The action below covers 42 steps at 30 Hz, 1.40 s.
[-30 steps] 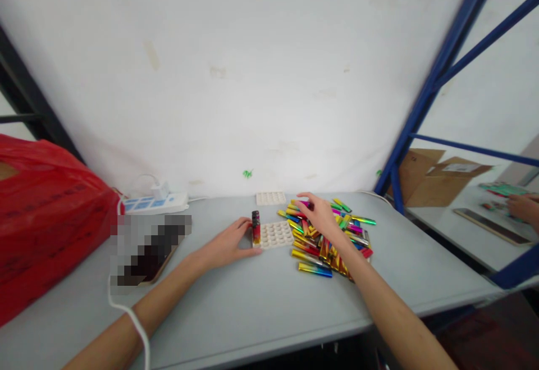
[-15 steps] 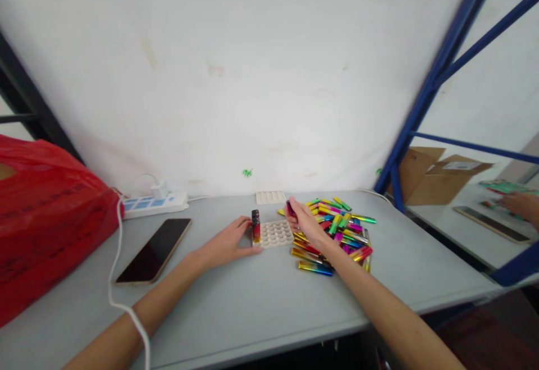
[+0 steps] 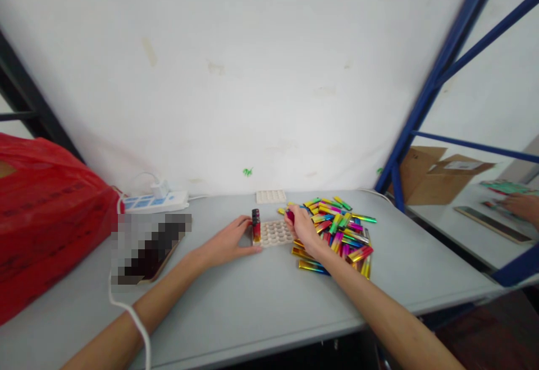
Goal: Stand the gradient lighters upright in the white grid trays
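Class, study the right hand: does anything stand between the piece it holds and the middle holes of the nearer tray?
Nothing visible stands between the piece in the right hand and the nearer tray's middle holes. The upright pieces are at its left end.

Diffuse light brightens the wall [image 3: 269, 112]; picture edges stretch.

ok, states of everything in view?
White perforated tray: flat; dark-topped red sticks upright at left end
Far white tray: flat
Shiny multicoloured stick pile: loose, heaped
Left hand: spread around tray's left end
Right hand: closed on reddish stick
Brown cardboard box: flaps open
White power strip: white adapter plugged in
Red plastic bag: bulging
Dark phone: flat, partly blurred
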Tool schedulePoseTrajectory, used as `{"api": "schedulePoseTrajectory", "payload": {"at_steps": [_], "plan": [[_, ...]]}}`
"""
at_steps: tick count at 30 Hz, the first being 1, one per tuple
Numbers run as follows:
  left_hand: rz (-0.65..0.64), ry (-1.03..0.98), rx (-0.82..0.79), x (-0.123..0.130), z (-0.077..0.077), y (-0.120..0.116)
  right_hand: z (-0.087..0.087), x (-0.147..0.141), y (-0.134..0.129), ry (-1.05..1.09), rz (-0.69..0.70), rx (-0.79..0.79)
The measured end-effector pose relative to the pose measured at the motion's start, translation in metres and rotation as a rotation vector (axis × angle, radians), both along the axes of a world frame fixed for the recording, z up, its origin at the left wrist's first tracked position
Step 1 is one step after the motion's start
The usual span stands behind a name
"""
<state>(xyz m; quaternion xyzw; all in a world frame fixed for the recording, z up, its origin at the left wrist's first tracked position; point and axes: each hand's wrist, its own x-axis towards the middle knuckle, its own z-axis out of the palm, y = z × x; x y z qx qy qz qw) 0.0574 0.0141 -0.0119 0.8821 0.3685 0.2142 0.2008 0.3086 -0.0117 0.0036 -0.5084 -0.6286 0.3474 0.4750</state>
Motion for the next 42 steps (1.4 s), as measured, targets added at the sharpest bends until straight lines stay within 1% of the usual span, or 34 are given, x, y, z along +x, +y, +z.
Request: {"api": "schedulePoseTrajectory", "payload": {"at_steps": [2, 3, 4, 6, 9, 11, 12, 14, 16, 18, 22, 24, 27, 30, 32, 34, 36, 39, 41, 42], "plan": [[0.002, 0.018, -0.003, 0.000, 0.000, 0.000, 0.000, 0.001, 0.000, 0.094, 0.028, -0.088], [0.003, 0.023, -0.003, 0.001, 0.001, 0.000, 0.000, 0.001, -0.001, 0.122, 0.049, -0.104], [0.004, 0.025, -0.003, 0.001, 0.001, 0.000, 0.001, 0.001, -0.002, 0.107, 0.075, -0.077], [0.002, 0.016, -0.001, 0.001, 0.001, -0.001, 0.001, 0.000, -0.004, -0.001, 0.117, 0.050], [-0.005, 0.005, 0.012, 0.002, 0.002, -0.002, 0.001, -0.003, -0.009, -0.276, 0.162, 0.311], [-0.011, 0.005, 0.020, 0.002, 0.001, -0.002, 0.001, -0.005, -0.012, -0.440, 0.200, 0.449], [-0.010, 0.003, 0.021, 0.002, 0.001, -0.002, 0.002, -0.006, -0.014, -0.486, 0.210, 0.494], [-0.003, -0.007, 0.016, 0.002, 0.000, -0.002, 0.003, -0.007, -0.015, -0.506, 0.202, 0.540], [0.001, -0.012, 0.016, 0.002, -0.001, -0.001, 0.003, -0.009, -0.017, -0.469, 0.170, 0.544], [-0.012, -0.004, 0.024, 0.001, -0.002, 0.000, 0.003, -0.010, -0.017, -0.421, 0.160, 0.507], [-0.033, 0.007, 0.027, 0.001, -0.001, -0.001, -0.003, -0.011, -0.013, -0.329, 0.218, 0.409], [-0.030, 0.003, 0.019, 0.002, -0.001, -0.001, -0.008, -0.012, -0.011, -0.352, 0.281, 0.365], [-0.024, -0.012, 0.020, 0.002, -0.002, -0.001, -0.012, -0.013, -0.009, -0.501, 0.338, 0.363], [-0.026, -0.019, 0.021, 0.003, -0.002, -0.001, -0.009, -0.014, -0.010, -0.668, 0.302, 0.446], [-0.029, -0.012, 0.019, 0.003, -0.001, -0.001, -0.004, -0.014, -0.011, -0.766, 0.268, 0.468], [-0.024, 0.004, 0.014, 0.003, 0.000, -0.001, -0.001, -0.011, -0.010, -0.817, 0.253, 0.460], [-0.014, 0.014, 0.011, 0.002, 0.000, -0.001, 0.000, -0.002, -0.005, -0.825, 0.204, 0.460], [-0.012, 0.011, 0.010, 0.002, 0.000, -0.001, -0.001, 0.019, 0.006, -0.849, 0.016, 0.455], [-0.017, 0.013, 0.010, 0.001, -0.001, 0.000, -0.003, 0.035, 0.014, -0.905, -0.110, 0.388], [-0.016, 0.017, 0.009, 0.001, -0.002, 0.001, -0.004, 0.043, 0.016, -0.944, -0.147, 0.332]]}}
